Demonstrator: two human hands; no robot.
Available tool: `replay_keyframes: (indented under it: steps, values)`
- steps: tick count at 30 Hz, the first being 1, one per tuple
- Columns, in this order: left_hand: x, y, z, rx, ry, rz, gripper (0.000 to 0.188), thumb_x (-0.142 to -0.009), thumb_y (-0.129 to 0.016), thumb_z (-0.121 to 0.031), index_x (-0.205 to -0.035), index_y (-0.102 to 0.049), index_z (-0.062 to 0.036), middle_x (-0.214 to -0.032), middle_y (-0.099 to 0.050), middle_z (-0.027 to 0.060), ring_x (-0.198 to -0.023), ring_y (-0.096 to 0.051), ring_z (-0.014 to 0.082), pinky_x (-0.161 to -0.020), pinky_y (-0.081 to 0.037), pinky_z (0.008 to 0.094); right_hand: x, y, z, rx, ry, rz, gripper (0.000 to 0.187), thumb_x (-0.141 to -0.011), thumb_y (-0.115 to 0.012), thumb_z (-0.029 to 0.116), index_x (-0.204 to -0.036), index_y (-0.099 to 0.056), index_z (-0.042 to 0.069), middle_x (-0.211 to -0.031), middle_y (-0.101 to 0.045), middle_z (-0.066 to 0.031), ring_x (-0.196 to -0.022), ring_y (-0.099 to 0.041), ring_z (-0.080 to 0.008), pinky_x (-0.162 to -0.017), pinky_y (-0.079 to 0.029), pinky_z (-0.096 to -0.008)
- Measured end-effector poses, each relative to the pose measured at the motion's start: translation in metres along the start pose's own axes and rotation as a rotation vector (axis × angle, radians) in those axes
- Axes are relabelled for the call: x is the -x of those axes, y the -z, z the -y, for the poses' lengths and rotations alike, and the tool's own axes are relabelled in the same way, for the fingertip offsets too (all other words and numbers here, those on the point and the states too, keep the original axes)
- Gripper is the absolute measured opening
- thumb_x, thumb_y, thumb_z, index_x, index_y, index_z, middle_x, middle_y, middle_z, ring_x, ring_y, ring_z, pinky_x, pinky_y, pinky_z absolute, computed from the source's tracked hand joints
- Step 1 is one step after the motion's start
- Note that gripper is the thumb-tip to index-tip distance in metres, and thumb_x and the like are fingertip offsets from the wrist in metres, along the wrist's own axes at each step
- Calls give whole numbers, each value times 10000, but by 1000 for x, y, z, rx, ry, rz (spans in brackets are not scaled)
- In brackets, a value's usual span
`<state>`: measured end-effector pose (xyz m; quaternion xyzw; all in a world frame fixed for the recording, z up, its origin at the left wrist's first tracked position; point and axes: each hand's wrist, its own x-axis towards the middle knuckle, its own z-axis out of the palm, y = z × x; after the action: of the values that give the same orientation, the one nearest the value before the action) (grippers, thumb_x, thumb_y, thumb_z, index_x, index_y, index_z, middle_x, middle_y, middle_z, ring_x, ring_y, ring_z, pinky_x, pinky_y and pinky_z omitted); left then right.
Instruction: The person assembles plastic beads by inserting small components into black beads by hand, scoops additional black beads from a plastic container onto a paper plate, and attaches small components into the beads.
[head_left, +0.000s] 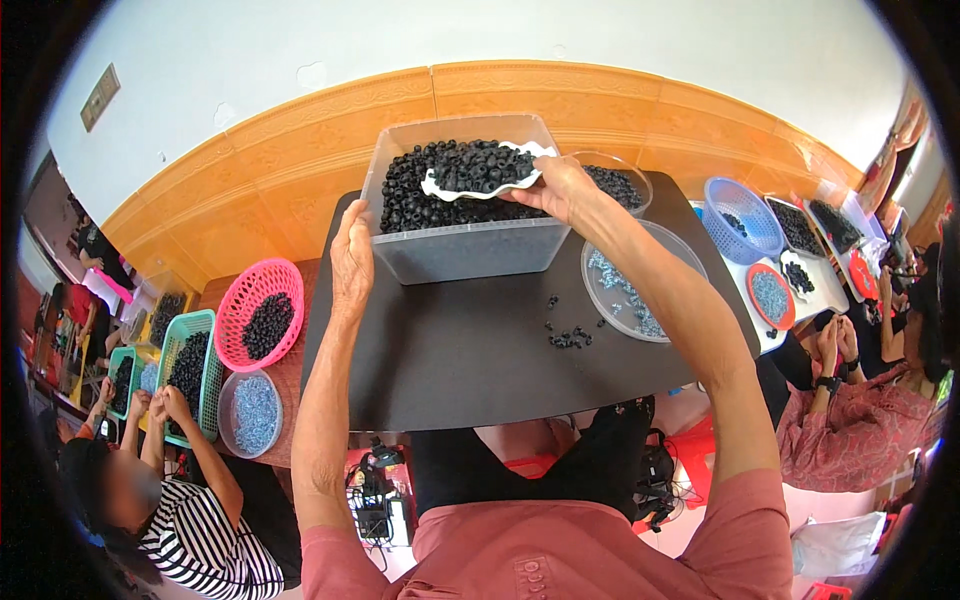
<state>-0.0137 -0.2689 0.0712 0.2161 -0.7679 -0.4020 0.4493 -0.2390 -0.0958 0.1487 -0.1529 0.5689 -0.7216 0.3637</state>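
Observation:
A clear rectangular plastic bin (465, 255) stands at the far side of the dark table, filled with small black parts (405, 205). My right hand (560, 190) is closed on the near right edge of a white wavy-rimmed dish (440, 193), held over the bin. More black parts are heaped in this dish. My left hand (352, 255) is at the bin's near left corner, its fingers against the side; part of the grip is hidden. Right of the bin sits a round clear tub (692, 258) with light blue pieces, under my right forearm.
Several loose black parts (570, 338) lie on the dark table (450, 370). A clear bowl (645, 185) of black parts stands behind the tub. Pink (228, 320) and green (210, 390) baskets are at left, a blue basket (765, 225) at right. Co-workers sit on both sides.

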Motion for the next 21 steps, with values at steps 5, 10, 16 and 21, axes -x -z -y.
replay_keyframes:
  steps: [5,10,16,21]
  values:
    - [2,-2,-10,-5,22,15,464,-940,-346,-305,-1262,-474,4,-1116,-570,150,-1056,-521,225,-924,-388,319,-1,7,-1,-35,-10,20,305,-917,-288,17,-1197,-364,-75,-1043,-561,-261,-794,-658,-337,-523,-581,-327]
    - [2,0,-8,-14,15,13,470,-947,-344,-320,-1261,-474,4,-1103,-572,149,-1048,-524,221,-923,-389,318,7,8,4,-42,-12,73,304,-923,-293,30,-1192,-378,-82,-1049,-558,-252,-807,-654,-326,-577,-587,-334]
    - [1,-2,-2,-118,-98,-42,441,-955,-355,-308,-1232,-490,6,-1115,-573,166,-1045,-528,264,-924,-392,339,23,10,0,-72,134,52,311,-954,-323,101,-1189,-383,-94,-1094,-552,-210,-927,-618,-287,-722,-576,-399]
    - [10,-12,-15,-261,-139,-153,397,-956,-373,-288,-1186,-508,6,-1117,-546,190,-1060,-480,323,-944,-355,395,40,16,2,-27,154,80,318,-974,-330,174,-1188,-413,-46,-1084,-571,-161,-915,-616,-223,-681,-570,-338]
